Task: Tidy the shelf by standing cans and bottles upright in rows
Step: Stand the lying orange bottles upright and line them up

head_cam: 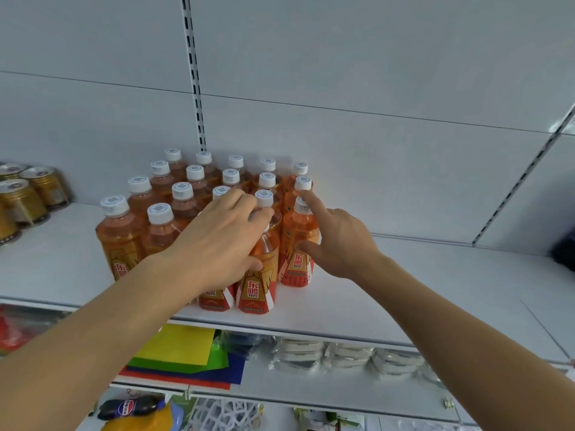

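White shelving fills your view, and orange drink bottles [199,197] stand capped in rows on the shelf [404,275]. Your left hand [217,244] closes around the front bottle [258,275], likely to square it into line. Just right of that bottle, your right hand [339,244] is open, holding nothing, fingertips steadying its neighbour [297,244]. Far left of that bottle stand gold cans [28,194].

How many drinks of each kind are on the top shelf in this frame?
Orange bottles: 19, two of them partly under the left hand
Gold cans: 4 in view, the group cut off by the frame edge
Total: 23
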